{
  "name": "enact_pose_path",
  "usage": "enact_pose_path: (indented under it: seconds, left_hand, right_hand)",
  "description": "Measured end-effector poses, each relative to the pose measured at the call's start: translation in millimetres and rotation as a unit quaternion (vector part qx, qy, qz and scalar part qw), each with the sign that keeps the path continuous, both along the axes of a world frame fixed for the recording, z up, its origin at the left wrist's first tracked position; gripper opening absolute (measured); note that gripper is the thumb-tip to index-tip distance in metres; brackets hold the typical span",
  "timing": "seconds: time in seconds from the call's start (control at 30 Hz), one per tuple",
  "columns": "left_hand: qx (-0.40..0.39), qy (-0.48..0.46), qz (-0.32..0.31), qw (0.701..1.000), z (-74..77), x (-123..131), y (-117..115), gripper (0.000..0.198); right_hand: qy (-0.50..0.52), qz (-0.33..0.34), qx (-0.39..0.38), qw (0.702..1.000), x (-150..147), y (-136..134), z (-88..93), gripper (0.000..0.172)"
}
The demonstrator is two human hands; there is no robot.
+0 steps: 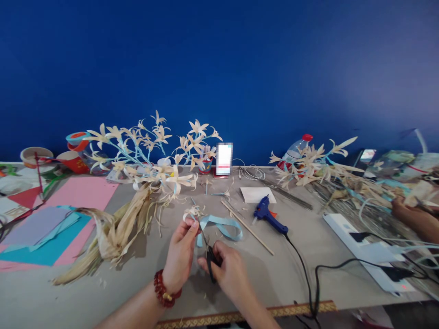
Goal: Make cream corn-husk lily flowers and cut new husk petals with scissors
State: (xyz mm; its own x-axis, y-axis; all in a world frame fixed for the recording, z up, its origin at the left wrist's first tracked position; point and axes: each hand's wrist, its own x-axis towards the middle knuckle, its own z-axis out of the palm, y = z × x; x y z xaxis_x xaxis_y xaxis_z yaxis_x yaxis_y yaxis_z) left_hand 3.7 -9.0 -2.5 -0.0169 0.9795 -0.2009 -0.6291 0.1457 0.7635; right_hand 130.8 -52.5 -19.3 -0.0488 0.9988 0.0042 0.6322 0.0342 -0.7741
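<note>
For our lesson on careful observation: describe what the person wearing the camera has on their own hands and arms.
No sleeves or gloves show. The left hand has a bracelet of round dark-red beads at its wrist. The right hand shows no ring or watch.

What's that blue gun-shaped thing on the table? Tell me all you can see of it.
The glue gun is dark blue plastic with an orange trigger. It lies on its side on the grey table, just near of a white paper, its nozzle pointing left, with nothing holding it. A black cord trails from its handle.
</note>
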Motion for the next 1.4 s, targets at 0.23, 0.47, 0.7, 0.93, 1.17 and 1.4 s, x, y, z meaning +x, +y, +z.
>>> enact_pose_path:
  seconds: [0.23,0.47,0.7,0.93,1.17,1.4]
  left_hand:
    - [0.000,0.000,-0.007,1.000,-3.2,0.1,1.7,0.019]
    - [-0.009,0.005,0.009,1.000,-2.6,0.9,4.2,0.020]
    - [0.018,0.018,0.016,1.000,-3.8,1.7,3.7,0.019]
    - [0.047,0.062,0.022,0.997,-7.9,1.5,1.1,0.016]
    - [0.058,0.103,0.035,0.992,-6.6,-0.1,0.2,0.018]
    - [0.053,0.096,0.043,0.993,-6.1,0.8,0.4,0.020]
  right_hand:
    - [-0.004,-0.026,-0.008,1.000,1.4,-1.7,-1.6,0.039]
    - [0.125,0.009,-0.038,0.991,3.6,2.0,-8.1,0.039]
    - [0.218,0.026,-0.092,0.971,3.1,0.3,-9.3,0.043]
    - [0.240,0.034,-0.105,0.965,2.2,2.1,-5.0,0.046]
    - [0.140,0.030,-0.051,0.988,2.9,1.7,-0.5,0.039]
    - [0.106,0.014,-0.047,0.993,1.0,2.1,7.9,0.041]
